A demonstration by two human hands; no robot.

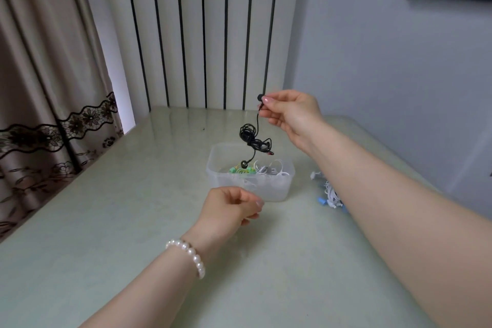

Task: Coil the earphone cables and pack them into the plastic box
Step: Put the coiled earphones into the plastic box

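My right hand [290, 114] pinches one earbud of a black earphone cable [251, 137] and holds it up. The bundled black cable dangles over the clear plastic box [221, 181], its other earbud hanging just inside the rim. Green and white coiled earphones [266, 169] lie in the box. My left hand [229, 206] hovers in front of the box with its fingers loosely curled and nothing in it.
A tangle of white and blue earphones [330, 192] lies on the pale green table [119, 221] to the right of the box, partly behind my right forearm. Curtains hang at the left, and a striped wall stands behind the table.
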